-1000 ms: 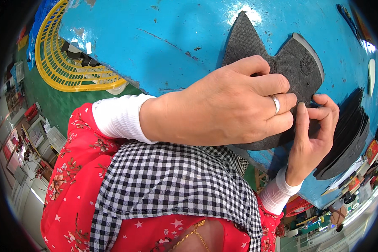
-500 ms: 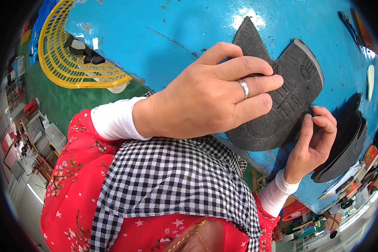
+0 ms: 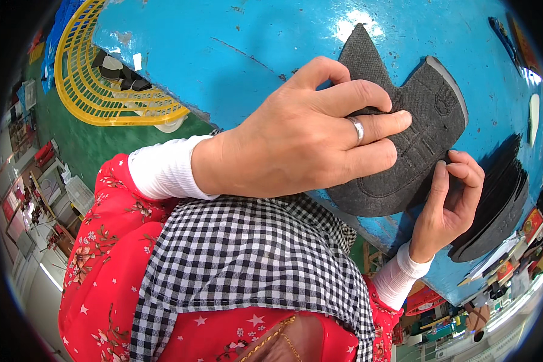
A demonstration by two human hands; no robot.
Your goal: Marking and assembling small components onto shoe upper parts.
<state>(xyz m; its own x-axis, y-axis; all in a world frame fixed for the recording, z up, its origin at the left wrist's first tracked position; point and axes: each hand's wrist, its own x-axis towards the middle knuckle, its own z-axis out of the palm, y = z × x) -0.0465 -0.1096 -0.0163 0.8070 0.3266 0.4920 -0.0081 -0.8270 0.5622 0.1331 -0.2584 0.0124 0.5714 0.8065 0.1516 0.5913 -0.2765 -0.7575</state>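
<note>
Steadying the grey fabric piece (image 3: 427, 136): it lies on the table (image 3: 253, 30), rounded end toward the near edge, two prongs toward the far side; I suppose the hard top gives my fingers something firm to press against.
Left hand (image 3: 308, 136): laid across the piece from the left, fingers bent, the ringed finger's tip down by the raised ribs; probably it keeps the fabric from sliding. I cannot tell whether my hidden thumb grips anything.
Right hand (image 3: 446, 208): thumb and forefinger close together at the piece's right edge, perhaps to guide that rim; whether the edge is caught between them, I cannot tell.
Piece between hands: my hands are apart, the left covering its left part, the right at its right edge; the ribs show between them, and both prongs reach beyond my fingers.
Stack of dark pieces (image 3: 495, 208): just beyond my right hand, toward the table's right side, likely kept there for easy reach.
White strip (image 3: 533, 119): farther out, past the stack, near the right edge.
Yellow basket (image 3: 108, 120): off the table, beside the left stretch of its near edge, dark scraps (image 3: 127, 78) inside; that spot probably leaves the tabletop free for handling.
</note>
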